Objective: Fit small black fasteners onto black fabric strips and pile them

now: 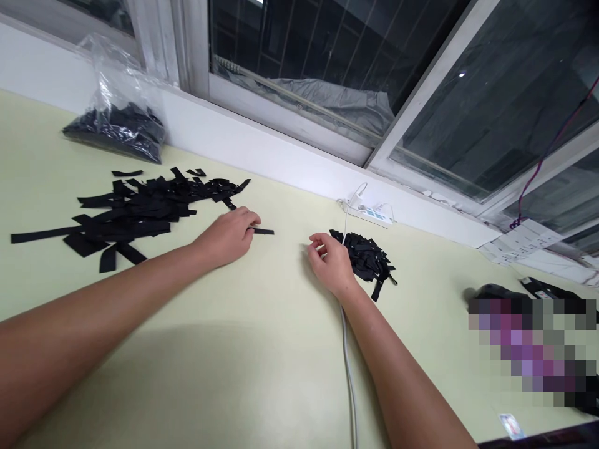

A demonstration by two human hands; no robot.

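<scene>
Fingers of the left hand are bent down close together over one end of a black strip, whose other end points rightward along the table; whether they pinch it or only press it down, I cannot tell; the right hand has its fingers loosely curled, a small gap between thumb and forefinger, with nothing seen in them, just beside the right-hand heap.

The work looks partway along, as a judgement; at far left, the clear bag has more black pieces in its lower part, whether finished or waiting I cannot tell; next, the broad left-hand heap appears to be what is left; the compact right-hand heap seems to be the part already done, and the strip at the left hand, lying between the two, seems to be the piece in hand.

Counted from the left: one bag; two heaps, their pieces overlapping too much to number; one loose strip apart above the left-hand heap; one strip at the left hand; one pale cable passing the right wrist; one power strip by the wall; one small card near the lower right edge.
</scene>
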